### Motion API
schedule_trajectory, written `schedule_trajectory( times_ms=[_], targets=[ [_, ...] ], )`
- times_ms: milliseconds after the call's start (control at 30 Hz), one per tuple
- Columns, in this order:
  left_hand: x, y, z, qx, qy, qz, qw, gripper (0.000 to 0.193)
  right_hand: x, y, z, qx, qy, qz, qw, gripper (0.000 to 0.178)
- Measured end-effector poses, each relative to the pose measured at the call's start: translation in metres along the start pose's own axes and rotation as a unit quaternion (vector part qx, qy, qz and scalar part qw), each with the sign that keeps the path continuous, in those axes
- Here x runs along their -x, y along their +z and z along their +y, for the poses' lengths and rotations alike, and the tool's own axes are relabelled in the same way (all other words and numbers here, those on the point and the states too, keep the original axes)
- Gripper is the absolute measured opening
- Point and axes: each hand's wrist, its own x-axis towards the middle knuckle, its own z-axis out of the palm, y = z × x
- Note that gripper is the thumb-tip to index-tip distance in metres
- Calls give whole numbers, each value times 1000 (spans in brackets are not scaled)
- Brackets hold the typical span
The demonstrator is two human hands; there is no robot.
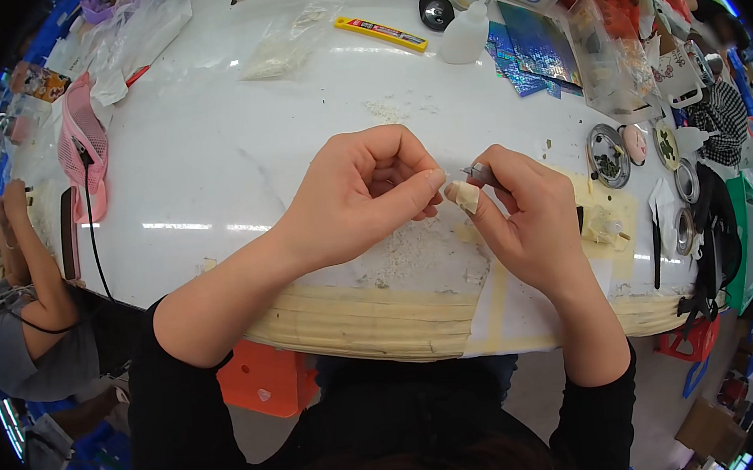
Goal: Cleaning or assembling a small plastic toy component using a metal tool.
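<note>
Facing each other above a white table (pixel 207 142), near its taped edge (pixel 357 322), two hands nearly meet. The left hand (pixel 372 182) closes in a narrow pinch, its contents too small to tell. The right hand (pixel 527 213), its thumb wrapped in pale tape (pixel 465 197), grips a small grey tool (pixel 481 174) just beside the left fingertips. White crumbs (pixel 414 250) lie scattered below.

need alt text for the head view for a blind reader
A person's pinched left hand, anything in it too small to tell, faces the right hand, which grips a small grey tool and has a taped thumb. White crumbs dot the white table.
</note>
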Motion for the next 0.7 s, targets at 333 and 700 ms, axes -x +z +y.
schedule_trajectory(
  times_ms=[333, 700],
  targets=[
    [1, 2, -3, -95, 42, 13, 995, 7, 2, 3, -7, -173, 62, 2, 983, 10],
    [1, 2, -3, -90, 88, 46, 991, 6, 0, 2, -6, -115, 17, 11, 993, 16]
  ],
)
